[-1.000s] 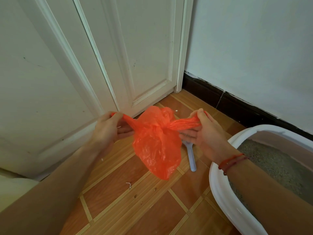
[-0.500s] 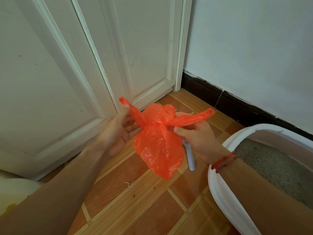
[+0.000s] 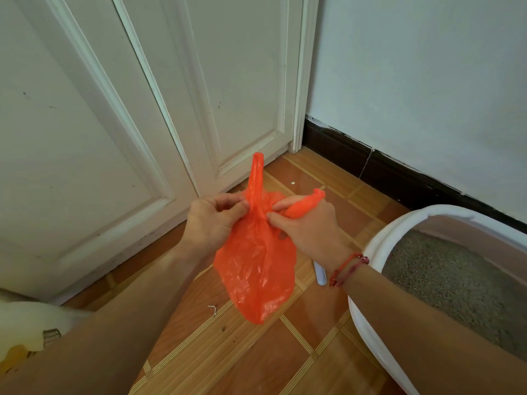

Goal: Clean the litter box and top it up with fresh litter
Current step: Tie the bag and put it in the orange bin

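An orange plastic bag (image 3: 256, 269) hangs in the air over the floor, its neck gathered between both hands. My left hand (image 3: 211, 218) pinches one handle loop, which sticks straight up. My right hand (image 3: 310, 226) grips the other handle, which points up and to the right. The white litter box (image 3: 370, 252) stands at the right, with grey litter (image 3: 445, 283) inside; my right forearm crosses its near rim. A pale scoop handle (image 3: 320, 275) lies on the floor beside the box, mostly hidden behind my right wrist.
White panelled doors (image 3: 171, 95) fill the left and back. A pale wall with a dark skirting board (image 3: 385, 166) runs behind the box. A pale yellowish bag (image 3: 31, 329) lies at the lower left. The floor is orange-brown tile.
My hands have come together at the bag's neck. The handles, earlier pulled out sideways, now cross, with the left one upright.
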`<state>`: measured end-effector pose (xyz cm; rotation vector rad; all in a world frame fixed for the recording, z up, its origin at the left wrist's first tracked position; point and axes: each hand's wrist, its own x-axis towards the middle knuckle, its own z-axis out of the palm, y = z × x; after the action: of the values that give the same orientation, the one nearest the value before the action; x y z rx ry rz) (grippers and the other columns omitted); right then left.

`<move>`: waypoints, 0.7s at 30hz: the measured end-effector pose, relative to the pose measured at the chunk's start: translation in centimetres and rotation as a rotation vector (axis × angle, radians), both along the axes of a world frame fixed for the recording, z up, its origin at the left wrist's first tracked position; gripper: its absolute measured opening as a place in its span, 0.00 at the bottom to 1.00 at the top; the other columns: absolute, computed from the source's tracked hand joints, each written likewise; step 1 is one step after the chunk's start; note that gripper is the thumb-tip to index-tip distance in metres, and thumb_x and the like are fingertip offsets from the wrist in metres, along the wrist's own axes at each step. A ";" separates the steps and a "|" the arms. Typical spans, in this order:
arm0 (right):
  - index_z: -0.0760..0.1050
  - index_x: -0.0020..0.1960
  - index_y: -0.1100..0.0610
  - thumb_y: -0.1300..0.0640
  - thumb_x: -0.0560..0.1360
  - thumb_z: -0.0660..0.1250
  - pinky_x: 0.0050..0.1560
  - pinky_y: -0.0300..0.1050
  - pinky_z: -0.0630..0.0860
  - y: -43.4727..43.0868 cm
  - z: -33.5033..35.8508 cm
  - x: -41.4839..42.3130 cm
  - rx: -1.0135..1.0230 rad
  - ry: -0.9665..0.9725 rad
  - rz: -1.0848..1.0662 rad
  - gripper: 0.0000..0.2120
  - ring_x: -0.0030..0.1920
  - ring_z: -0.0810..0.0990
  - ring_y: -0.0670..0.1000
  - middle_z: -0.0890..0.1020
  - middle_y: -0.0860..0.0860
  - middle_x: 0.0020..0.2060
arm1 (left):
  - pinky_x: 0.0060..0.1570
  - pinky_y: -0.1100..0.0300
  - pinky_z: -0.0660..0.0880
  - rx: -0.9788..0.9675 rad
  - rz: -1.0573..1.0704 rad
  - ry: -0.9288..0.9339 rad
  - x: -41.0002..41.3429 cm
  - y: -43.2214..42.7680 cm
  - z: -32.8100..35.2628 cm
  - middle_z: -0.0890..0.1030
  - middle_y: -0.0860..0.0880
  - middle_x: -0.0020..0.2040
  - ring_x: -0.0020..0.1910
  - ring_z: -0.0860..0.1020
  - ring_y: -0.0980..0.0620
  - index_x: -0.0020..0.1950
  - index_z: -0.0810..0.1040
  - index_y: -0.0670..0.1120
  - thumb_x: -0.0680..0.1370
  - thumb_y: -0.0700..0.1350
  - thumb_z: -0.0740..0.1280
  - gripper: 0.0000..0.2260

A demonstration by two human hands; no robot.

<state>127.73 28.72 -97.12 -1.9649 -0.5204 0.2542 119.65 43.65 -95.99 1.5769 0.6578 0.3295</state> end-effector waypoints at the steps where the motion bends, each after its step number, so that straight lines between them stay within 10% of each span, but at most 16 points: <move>1: 0.83 0.38 0.53 0.52 0.67 0.76 0.38 0.36 0.77 0.1 -0.1 0.2 -0.044 -0.010 -0.009 0.05 0.36 0.82 0.42 0.84 0.46 0.34 | 0.35 0.63 0.80 0.035 -0.001 -0.002 0.1 -0.2 0.1 0.85 0.50 0.38 0.36 0.83 0.55 0.39 0.86 0.48 0.77 0.39 0.72 0.08; 9: 0.76 0.28 0.53 0.55 0.66 0.76 0.28 0.33 0.71 0.4 0.0 0.3 -0.124 0.001 -0.038 0.12 0.26 0.78 0.42 0.79 0.48 0.25 | 0.46 0.66 0.78 0.404 -0.111 -0.029 0.3 -2.0 0.1 0.84 0.59 0.41 0.44 0.82 0.63 0.42 0.84 0.56 0.78 0.42 0.71 0.10; 16: 0.83 0.49 0.64 0.71 0.67 0.72 0.54 0.55 0.81 -1.2 -0.2 0.9 0.234 0.518 0.057 0.11 0.48 0.85 0.58 0.86 0.60 0.44 | 0.49 0.47 0.83 0.335 -0.178 0.086 -0.1 -1.7 -0.5 0.86 0.53 0.43 0.44 0.84 0.51 0.44 0.87 0.54 0.81 0.43 0.67 0.12; 21: 0.83 0.48 0.64 0.70 0.71 0.71 0.44 0.41 0.82 -1.4 0.1 0.8 0.181 0.393 0.068 0.07 0.41 0.85 0.51 0.86 0.58 0.39 | 0.49 0.52 0.80 0.555 -0.212 0.092 0.1 -1.4 -1.3 0.84 0.57 0.44 0.44 0.81 0.58 0.45 0.87 0.51 0.80 0.42 0.68 0.09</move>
<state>128.55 27.31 -96.98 -1.6678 -0.3393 0.6009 119.76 42.28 -97.27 2.1832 0.4831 0.2954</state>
